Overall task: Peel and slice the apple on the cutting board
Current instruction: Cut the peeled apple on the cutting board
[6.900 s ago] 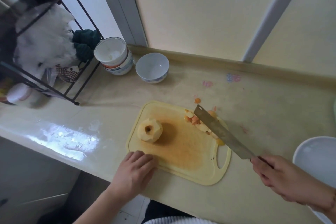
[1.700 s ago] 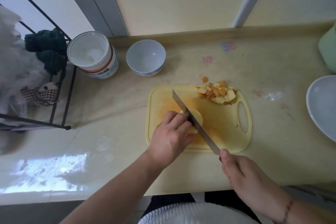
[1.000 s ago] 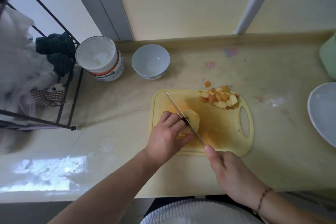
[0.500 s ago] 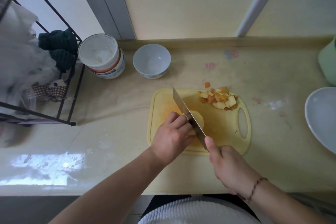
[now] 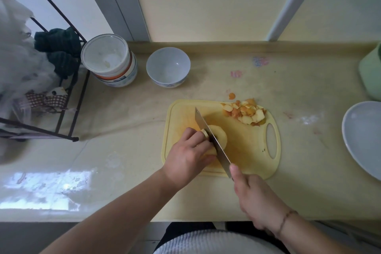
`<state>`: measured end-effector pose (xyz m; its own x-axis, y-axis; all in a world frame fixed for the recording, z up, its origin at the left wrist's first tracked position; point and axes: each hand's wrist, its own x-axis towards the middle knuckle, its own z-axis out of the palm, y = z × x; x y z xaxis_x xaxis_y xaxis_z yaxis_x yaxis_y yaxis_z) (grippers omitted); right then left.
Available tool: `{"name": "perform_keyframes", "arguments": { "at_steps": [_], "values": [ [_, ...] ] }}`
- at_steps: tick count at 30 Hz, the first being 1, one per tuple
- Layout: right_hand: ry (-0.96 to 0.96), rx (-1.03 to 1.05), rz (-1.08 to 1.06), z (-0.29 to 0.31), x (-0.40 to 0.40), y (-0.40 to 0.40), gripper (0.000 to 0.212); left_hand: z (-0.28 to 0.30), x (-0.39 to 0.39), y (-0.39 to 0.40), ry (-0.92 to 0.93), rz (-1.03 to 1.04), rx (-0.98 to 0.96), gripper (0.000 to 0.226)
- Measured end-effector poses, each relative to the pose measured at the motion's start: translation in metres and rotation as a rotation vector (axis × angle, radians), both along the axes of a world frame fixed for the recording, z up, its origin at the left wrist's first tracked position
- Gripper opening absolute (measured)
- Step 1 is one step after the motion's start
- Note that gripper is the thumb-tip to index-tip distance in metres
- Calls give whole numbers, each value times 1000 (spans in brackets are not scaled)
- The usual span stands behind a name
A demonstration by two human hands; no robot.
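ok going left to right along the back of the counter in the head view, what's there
wire rack → stacked white containers → white bowl → peel scraps → green container

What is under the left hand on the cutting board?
The left hand holds the peeled apple on the cutting board, with the knife cutting beside the fingers. The apple's left part is hidden beneath the hand.

Cream counter [image 5: 268, 196] w/ yellow cutting board [image 5: 247, 150], 1 white bowl [image 5: 168, 67], stacked bowls [image 5: 109, 62], wire rack [image 5: 68, 109], white plate [image 5: 362, 138] at right, 1 peel scrap [image 5: 232, 96].
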<state>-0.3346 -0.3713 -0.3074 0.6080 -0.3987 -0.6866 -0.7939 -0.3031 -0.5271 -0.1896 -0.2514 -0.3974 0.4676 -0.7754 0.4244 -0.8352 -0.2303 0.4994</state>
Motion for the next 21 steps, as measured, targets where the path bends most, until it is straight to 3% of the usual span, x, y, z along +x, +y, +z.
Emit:
{"name": "perform_keyframes", "arguments": {
  "at_steps": [6,12,16,21],
  "values": [
    [-80,-38,68,-19,14,3,63,-5,4,10,100,93,1,31],
    [-218,128,41,1,12,-5,63,-7,5,40,442,181,-35,41],
    [-259,377,-173,29,-1,-17,68,6,11,45,678,158,57,59],
    [-225,306,-354,23,-25,-42,76,7,20,47,620,70,263,76]
  ]
}}
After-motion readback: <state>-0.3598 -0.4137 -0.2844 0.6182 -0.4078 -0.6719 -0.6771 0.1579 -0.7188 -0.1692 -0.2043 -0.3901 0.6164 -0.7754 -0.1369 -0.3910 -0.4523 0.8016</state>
